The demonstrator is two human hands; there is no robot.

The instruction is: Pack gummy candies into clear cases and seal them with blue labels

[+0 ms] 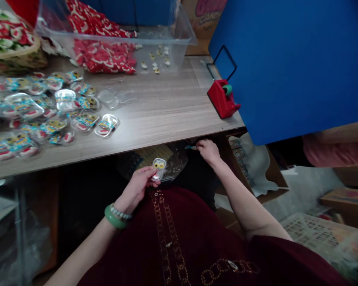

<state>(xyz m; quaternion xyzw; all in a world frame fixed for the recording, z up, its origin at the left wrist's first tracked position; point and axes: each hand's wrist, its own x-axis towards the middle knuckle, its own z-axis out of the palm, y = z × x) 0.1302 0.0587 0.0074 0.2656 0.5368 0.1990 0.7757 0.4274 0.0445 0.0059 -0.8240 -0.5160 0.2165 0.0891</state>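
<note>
In front of my lap, my left hand is closed on a small clear plastic candy case, its thumb on the front. Two yellow eye-like pieces and a red-and-white piece show inside the case. Off to the right, just below the table edge, my right hand pinches a small light-blue printed strip; its far end is lost in shadow. Beneath the hands lies a clear plastic bag with a yellowish printed sheet near it.
Many filled cases with blue bands cover the table's left; empty clear shells lie beside them. Behind stands a clear tub of red-and-white pieces. A red tape dispenser sits at the right corner, by a blue panel. Below is an open carton.
</note>
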